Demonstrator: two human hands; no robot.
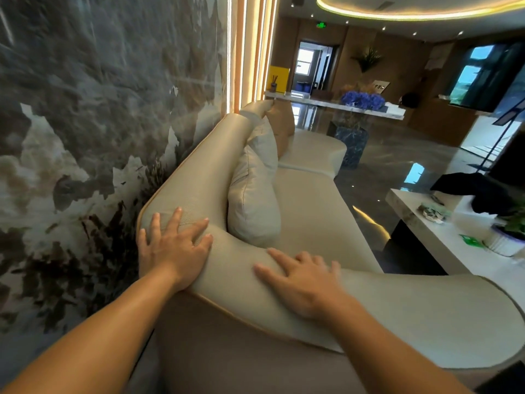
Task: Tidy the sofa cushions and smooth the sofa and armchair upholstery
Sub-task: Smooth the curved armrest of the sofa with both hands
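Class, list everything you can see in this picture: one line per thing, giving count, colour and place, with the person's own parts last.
Cream leather sofa: one, cream with tan piping, along the wall.
Cream leather cushions: two, cream, leaning on the sofa back.
Tan cushion: one, tan, far end of the sofa.
Marble-patterned wall panel: one, grey and white, behind the sofa.
White stone coffee table: one, white, right of the sofa.
Blue flowers: one bunch, blue, on the far counter.
Potted plant: one, green in a white pot, on the coffee table.
Black cloth: one, black, on the coffee table.
Left hand: flat on the sofa's back corner.
Right hand: flat on the sofa arm.
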